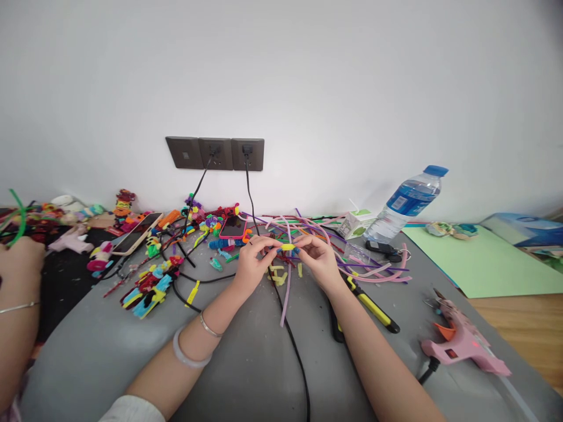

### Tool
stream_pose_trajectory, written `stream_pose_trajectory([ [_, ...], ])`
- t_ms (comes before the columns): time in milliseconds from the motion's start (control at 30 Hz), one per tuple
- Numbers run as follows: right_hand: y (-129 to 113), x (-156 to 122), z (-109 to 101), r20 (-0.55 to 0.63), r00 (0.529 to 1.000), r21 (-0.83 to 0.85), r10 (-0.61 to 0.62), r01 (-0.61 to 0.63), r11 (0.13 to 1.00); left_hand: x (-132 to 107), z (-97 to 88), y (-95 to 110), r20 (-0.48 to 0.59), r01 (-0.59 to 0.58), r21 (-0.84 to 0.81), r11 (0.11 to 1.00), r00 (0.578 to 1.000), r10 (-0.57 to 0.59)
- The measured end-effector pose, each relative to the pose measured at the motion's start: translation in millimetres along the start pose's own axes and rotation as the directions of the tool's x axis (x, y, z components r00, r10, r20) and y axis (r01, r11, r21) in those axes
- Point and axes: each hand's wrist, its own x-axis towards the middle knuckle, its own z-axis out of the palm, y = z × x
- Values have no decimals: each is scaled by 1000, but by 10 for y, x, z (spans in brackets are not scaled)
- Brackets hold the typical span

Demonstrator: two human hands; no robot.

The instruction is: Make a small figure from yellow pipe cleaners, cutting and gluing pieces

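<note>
Over the middle of the grey table [246, 357], my left hand [255, 262] pinches one end of a short yellow pipe cleaner piece [288, 247]. The fingertips of my right hand [317, 262] close on its other end, so the piece lies level between both hands. Just below it, a few pale yellow pieces [277, 276] lie on the table. A long lilac pipe cleaner [285, 299] runs toward me beneath my hands. Beside my right forearm rest yellow-and-black pliers [373, 308].
A pink glue gun [468, 346] lies at the right. Behind stand a tilted water bottle [407, 202], a drink carton [355, 224] and car keys [385, 251]. Black cables [290, 334] cross the table. Colourful pipe cleaner figures [152, 287] and phones [138, 233] fill the left. Another person's hand [20, 264] holds green pipe cleaner.
</note>
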Motion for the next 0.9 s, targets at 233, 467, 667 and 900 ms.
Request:
stream_pose_trajectory([
  [233,0,0,-2,3,1000,14,5,-5,1000,-1,-2,-29,7,-12,-19,1000,1000,12],
  [467,13,-2,-8,10,1000,27,-5,5,1000,-7,-5,-47,14,-16,-26,1000,1000,17],
  [667,22,-4,-12,14,1000,18,-8,8,1000,-4,-2,-45,22,-9,-22,1000,1000,10],
  [900,7,-1,-5,12,1000,-7,-6,6,1000,-17,17,-42,57,29,-18,999,998,-28],
])
